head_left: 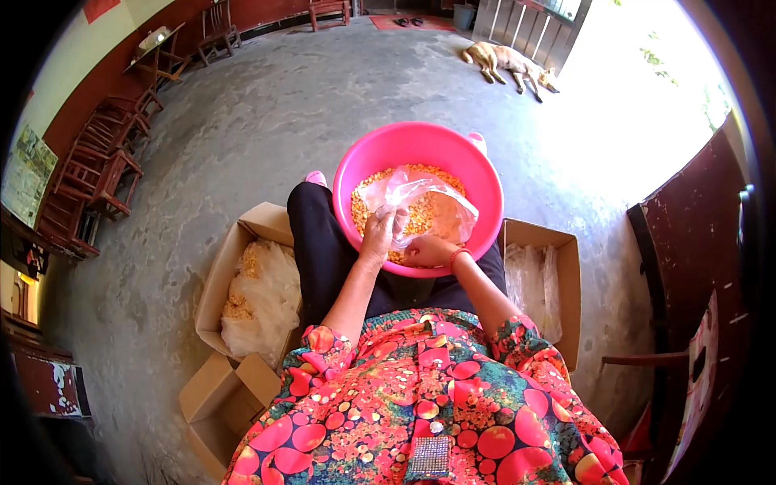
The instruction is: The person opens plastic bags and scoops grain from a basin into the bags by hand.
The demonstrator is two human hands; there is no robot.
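Observation:
A pink plastic basin (477, 174) rests on my lap with yellow-orange corn kernels (365, 190) in it. Inside it, a clear plastic bag (454, 212) is spread over the kernels. My left hand (380, 230) is closed on the near left edge of the bag, fingers pinched together. Low in the basin, beside the bag's near side, my right hand (431, 251) has its fingers curled in toward the left hand. Those fingertips are partly hidden, and whether kernels or plastic are in them does not show.
Left of my legs stands a cardboard box (212, 279) with filled bags of kernels (263, 295); another open box (206, 388) is nearer. At right, a box (568, 291) contains clear plastic bags (529, 283). A dog (505, 61) lies by the doorway. Wooden chairs (105, 174) line the left wall.

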